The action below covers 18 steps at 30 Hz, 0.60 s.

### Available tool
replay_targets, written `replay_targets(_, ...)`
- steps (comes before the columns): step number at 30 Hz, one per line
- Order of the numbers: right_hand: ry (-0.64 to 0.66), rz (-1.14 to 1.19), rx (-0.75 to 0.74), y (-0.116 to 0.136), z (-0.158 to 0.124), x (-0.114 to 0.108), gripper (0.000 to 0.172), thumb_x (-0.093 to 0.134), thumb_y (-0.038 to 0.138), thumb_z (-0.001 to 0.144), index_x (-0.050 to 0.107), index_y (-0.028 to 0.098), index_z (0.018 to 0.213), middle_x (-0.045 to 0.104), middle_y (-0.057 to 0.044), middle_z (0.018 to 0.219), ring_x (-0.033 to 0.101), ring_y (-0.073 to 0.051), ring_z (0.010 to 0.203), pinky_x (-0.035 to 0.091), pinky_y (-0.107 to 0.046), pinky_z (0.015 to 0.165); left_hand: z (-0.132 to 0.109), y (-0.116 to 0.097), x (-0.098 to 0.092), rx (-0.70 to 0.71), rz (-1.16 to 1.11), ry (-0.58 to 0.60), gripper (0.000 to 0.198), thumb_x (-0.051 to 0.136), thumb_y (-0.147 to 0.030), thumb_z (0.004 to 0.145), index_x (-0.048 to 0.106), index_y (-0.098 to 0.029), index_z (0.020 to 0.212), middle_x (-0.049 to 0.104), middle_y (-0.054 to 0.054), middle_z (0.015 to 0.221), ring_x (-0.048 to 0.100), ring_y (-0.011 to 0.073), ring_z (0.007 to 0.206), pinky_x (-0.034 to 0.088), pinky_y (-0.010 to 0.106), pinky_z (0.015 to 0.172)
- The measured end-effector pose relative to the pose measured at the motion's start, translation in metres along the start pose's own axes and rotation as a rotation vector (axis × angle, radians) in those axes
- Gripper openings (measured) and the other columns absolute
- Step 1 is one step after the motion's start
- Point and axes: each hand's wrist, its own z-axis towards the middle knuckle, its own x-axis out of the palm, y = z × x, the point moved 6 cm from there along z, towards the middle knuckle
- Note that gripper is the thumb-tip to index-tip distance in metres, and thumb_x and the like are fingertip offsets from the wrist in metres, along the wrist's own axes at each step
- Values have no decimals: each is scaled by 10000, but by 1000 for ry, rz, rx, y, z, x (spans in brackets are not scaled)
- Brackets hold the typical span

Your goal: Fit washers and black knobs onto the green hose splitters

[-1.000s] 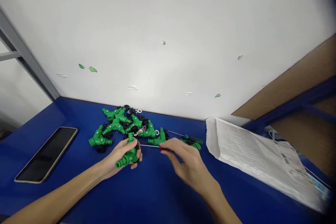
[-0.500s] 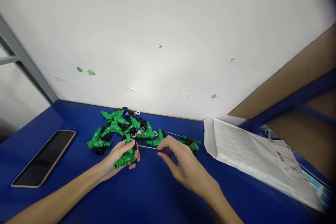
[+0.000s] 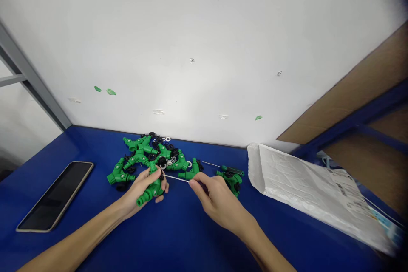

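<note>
My left hand (image 3: pixel 140 189) is wrapped round a green plastic hose connector (image 3: pixel 150 190) on the blue table (image 3: pixel 178 242). My right hand (image 3: pixel 213 197) pinches a thin screwdriver (image 3: pixel 174 178); its handle is hidden in the fingers. The metal shaft points left, with its tip at the top of the held connector. Just behind both hands lies a pile of green connectors (image 3: pixel 145 155) mixed with small black and white rings (image 3: pixel 165 139).
A dark phone (image 3: pixel 54 195) lies face up at the left. A second, green-handled screwdriver (image 3: pixel 228 168) rests beside another green connector (image 3: pixel 232 177). A white padded bag (image 3: pixel 306 187) lies at the right, below a brown board and blue shelf frame. A white wall stands behind.
My right hand has closed tighter over the screwdriver handle, hiding its red end, and the shaft's tip has come up against the top of the connector. The left hand has barely moved.
</note>
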Motion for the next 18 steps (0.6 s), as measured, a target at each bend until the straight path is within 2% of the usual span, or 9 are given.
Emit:
replay_targets(3, 11, 41, -28, 2, 0, -1, 197, 506, 366, 954, 525, 240, 1105, 628, -2, 793, 594, -169, 680, 471, -259, 601, 0, -3, -2, -20, 10, -6, 252, 613, -397, 864, 552, -158, 817, 557, 31, 647, 572, 186, 693, 384, 234, 450)
replay_targets(5, -17, 6, -140, 7, 2, -6, 129, 485, 276, 969, 522, 220, 1079, 632, -34, 874, 599, -167, 728, 475, -263, 642, 0, -3, -1, -46, 17, 20, 262, 613, -405, 862, 553, -156, 809, 557, 34, 646, 574, 190, 685, 378, 234, 442)
replay_targets(6, -47, -55, -221, 11, 3, -9, 105, 455, 233, 980, 537, 202, 1037, 628, -47, 871, 592, -168, 733, 465, -270, 656, 0, -2, 0, -57, 15, 36, 264, 609, -408, 864, 553, -156, 810, 555, 35, 646, 575, 192, 686, 375, 234, 441)
replay_targets(9, -137, -316, -447, 24, 4, -13, 175, 406, 190, 994, 574, 163, 955, 596, -52, 763, 538, -174, 672, 407, -297, 642, -1, -1, 0, -75, 4, 66, 255, 589, -401, 880, 544, -159, 812, 553, 36, 654, 573, 192, 690, 371, 234, 444)
replay_targets(11, -127, -383, -512, 28, 3, -10, 233, 370, 180, 1001, 581, 155, 904, 555, -33, 688, 485, -161, 606, 371, -294, 609, -1, 0, -1, -81, 11, 67, 256, 580, -399, 886, 533, -163, 801, 553, 36, 651, 569, 191, 686, 367, 233, 440)
replay_targets(14, -34, -240, -444, 28, 5, -5, 282, 343, 197, 1004, 569, 158, 840, 524, -16, 661, 429, -141, 554, 334, -274, 556, 0, 1, -3, -73, 46, 57, 255, 591, -393, 881, 512, -172, 783, 561, 34, 649, 564, 187, 681, 370, 231, 436)
replay_targets(18, 92, 101, -71, 12, 12, -1, 401, 345, 325, 1004, 522, 179, 675, 379, 51, 529, 321, -101, 452, 247, -247, 463, -1, -4, -4, -22, 95, 67, 240, 598, -386, 879, 512, -173, 806, 573, 31, 649, 563, 182, 688, 392, 233, 450)
